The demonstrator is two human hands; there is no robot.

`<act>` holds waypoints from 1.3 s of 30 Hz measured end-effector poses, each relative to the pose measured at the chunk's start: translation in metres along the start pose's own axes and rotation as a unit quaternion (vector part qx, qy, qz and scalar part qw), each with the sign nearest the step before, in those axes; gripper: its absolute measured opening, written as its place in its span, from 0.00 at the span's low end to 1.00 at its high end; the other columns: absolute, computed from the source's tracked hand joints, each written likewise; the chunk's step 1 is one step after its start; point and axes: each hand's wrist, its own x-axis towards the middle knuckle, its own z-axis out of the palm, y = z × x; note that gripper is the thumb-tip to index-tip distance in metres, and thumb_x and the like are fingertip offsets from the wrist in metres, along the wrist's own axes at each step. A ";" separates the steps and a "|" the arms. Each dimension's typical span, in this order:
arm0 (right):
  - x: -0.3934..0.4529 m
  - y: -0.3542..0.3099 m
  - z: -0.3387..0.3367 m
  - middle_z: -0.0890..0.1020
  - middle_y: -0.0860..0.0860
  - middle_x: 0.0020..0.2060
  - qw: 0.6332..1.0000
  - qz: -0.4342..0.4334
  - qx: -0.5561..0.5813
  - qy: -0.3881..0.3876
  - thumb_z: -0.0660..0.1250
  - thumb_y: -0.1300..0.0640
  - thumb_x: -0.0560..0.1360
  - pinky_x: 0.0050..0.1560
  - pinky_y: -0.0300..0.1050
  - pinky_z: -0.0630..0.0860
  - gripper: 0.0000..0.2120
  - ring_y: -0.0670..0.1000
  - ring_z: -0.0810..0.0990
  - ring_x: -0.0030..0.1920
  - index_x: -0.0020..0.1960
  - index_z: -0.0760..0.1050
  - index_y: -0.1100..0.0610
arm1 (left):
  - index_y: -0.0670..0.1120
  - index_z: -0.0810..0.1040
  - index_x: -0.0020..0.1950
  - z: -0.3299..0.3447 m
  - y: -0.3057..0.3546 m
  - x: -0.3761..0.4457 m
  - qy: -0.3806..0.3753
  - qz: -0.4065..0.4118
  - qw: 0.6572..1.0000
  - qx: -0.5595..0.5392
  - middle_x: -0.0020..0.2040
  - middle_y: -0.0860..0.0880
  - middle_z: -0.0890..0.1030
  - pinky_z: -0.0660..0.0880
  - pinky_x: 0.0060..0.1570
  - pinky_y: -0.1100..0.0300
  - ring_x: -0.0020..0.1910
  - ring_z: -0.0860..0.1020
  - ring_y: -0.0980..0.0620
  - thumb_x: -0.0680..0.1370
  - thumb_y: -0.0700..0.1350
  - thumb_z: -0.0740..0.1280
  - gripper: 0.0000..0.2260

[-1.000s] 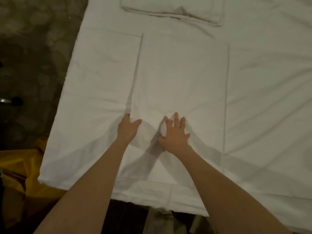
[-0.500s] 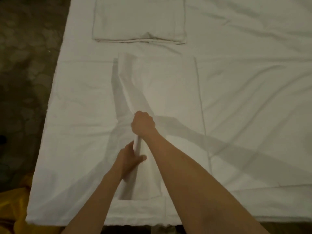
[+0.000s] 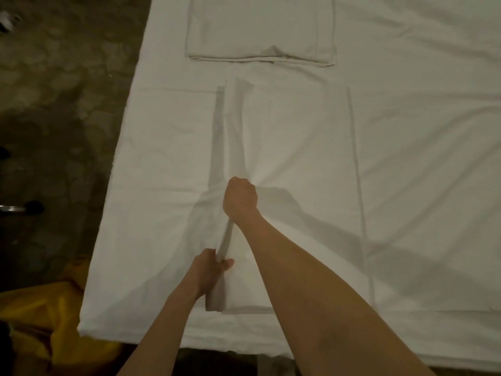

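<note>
White-sheeted bed [image 3: 433,131]; cloth [image 3: 298,158] flat mid-bed, left edge raised.
Grip: left hand [image 3: 210,270] and right hand [image 3: 240,198] clench that edge; best carry it across level, square onto right edge.

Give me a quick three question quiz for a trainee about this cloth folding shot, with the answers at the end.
1. True or false: the left hand and the right hand both grip the raised left edge of the white cloth.
2. Where does the folded cloth lie? A: on the sheeted surface, beyond the white cloth. B: in the left hand. C: under the right forearm.
3. Fill in: the crumpled material beside the surface's near-left corner is ___ in colour.
Key: 1 true; 2 A; 3 yellow.
</note>
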 end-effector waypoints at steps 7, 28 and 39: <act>-0.009 -0.028 0.004 0.80 0.58 0.54 0.999 -0.034 0.012 0.004 0.61 0.67 0.76 0.52 0.42 0.74 0.09 0.56 0.80 0.56 0.55 0.76 0.64 | 0.42 0.77 0.47 -0.035 -0.017 -0.016 0.032 0.013 0.999 0.002 0.45 0.42 0.81 0.77 0.46 0.50 0.46 0.81 0.41 0.75 0.47 0.71 0.09; 0.015 0.135 -0.212 0.74 0.60 0.62 0.992 -0.054 0.035 0.105 0.60 0.52 0.80 0.53 0.48 0.70 0.20 0.60 0.74 0.61 0.65 0.68 0.63 | 0.46 0.70 0.66 0.126 0.233 -0.110 -0.045 0.329 0.942 0.051 0.54 0.42 0.81 0.74 0.48 0.55 0.50 0.79 0.44 0.65 0.50 0.60 0.28; 0.009 0.381 -0.286 0.81 0.63 0.52 0.959 0.081 0.171 0.210 0.61 0.54 0.80 0.46 0.46 0.69 0.16 0.62 0.79 0.53 0.57 0.77 0.66 | 0.47 0.62 0.64 0.322 0.315 -0.109 -0.206 0.284 0.927 0.129 0.54 0.43 0.77 0.74 0.48 0.51 0.48 0.76 0.44 0.72 0.42 0.70 0.24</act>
